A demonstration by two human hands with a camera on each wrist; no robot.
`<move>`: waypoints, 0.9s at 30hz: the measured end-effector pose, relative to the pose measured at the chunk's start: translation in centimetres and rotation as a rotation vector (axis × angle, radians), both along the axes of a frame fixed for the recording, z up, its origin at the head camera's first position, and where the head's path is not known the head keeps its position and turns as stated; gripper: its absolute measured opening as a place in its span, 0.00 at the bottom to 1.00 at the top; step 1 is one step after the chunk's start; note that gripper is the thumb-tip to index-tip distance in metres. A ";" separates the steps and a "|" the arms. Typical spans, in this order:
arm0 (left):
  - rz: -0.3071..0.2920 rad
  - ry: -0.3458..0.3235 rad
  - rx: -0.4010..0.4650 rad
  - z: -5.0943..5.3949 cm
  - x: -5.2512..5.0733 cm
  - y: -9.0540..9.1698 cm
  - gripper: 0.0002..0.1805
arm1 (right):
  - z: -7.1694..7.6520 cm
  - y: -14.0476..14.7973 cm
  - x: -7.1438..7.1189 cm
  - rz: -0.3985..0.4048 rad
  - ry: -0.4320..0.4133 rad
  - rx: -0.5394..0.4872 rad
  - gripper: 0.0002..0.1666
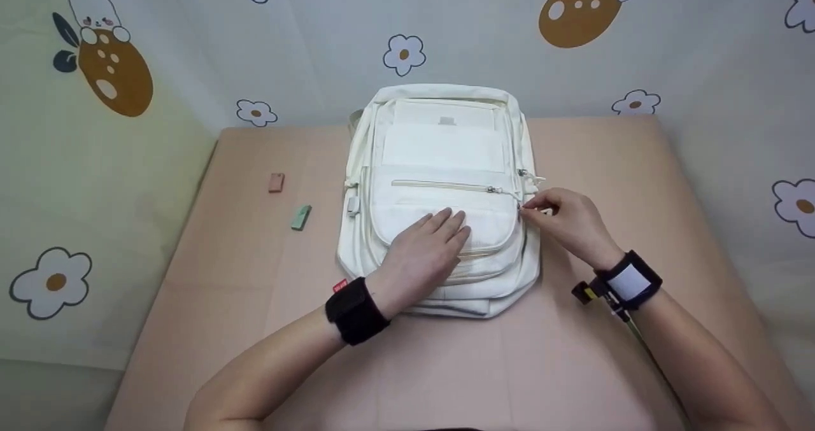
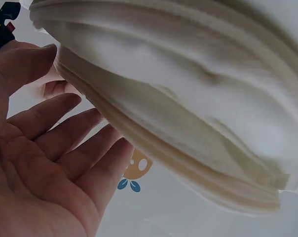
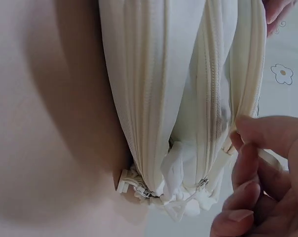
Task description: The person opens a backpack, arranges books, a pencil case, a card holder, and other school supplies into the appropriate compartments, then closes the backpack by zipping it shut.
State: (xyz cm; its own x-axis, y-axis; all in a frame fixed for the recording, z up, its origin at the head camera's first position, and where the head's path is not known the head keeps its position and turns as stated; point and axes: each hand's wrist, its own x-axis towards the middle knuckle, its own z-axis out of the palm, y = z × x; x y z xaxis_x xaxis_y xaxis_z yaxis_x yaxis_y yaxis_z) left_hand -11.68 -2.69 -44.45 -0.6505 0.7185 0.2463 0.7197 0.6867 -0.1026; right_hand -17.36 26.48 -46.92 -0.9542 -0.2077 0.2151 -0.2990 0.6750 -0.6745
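Note:
A cream-white backpack lies front side up on the table, its top toward the wall. My left hand rests with fairly straight fingers on the lower front pocket; the left wrist view shows its fingers against the pocket's zipped edge. At the backpack's right side, my right hand pinches a zipper pull between thumb and forefinger. Most of that pull is hidden by the fingertips. In the right wrist view, the right hand is beside the front pocket's zipper, with other zipper tracks running alongside.
A small pink block and a small green block lie on the pinkish table, left of the backpack. Another zipper crosses the backpack's front. Patterned cloth walls stand behind and at both sides.

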 end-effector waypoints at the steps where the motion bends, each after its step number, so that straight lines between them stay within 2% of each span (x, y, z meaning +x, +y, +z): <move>1: 0.005 -0.009 0.011 -0.1 0.0 -0.3 0.25 | -0.1 0.0 0.0 -0.002 0.028 0.002 0.05; 6: 0.000 -0.039 0.044 -0.4 -0.3 -0.9 0.24 | -0.5 -0.1 0.1 0.017 0.122 0.012 0.03; 13: 0.012 -0.054 0.011 -0.5 -0.3 -0.6 0.24 | -0.5 -0.2 0.6 0.040 0.182 0.065 0.02; 22: 0.029 -0.013 -0.020 -0.6 -0.2 -0.4 0.22 | -0.1 -0.8 3.3 0.119 0.217 0.104 0.05; 27: 0.035 -0.012 -0.025 -0.5 -0.2 -0.4 0.22 | 0.3 -1.7 4.8 0.138 0.209 0.112 0.08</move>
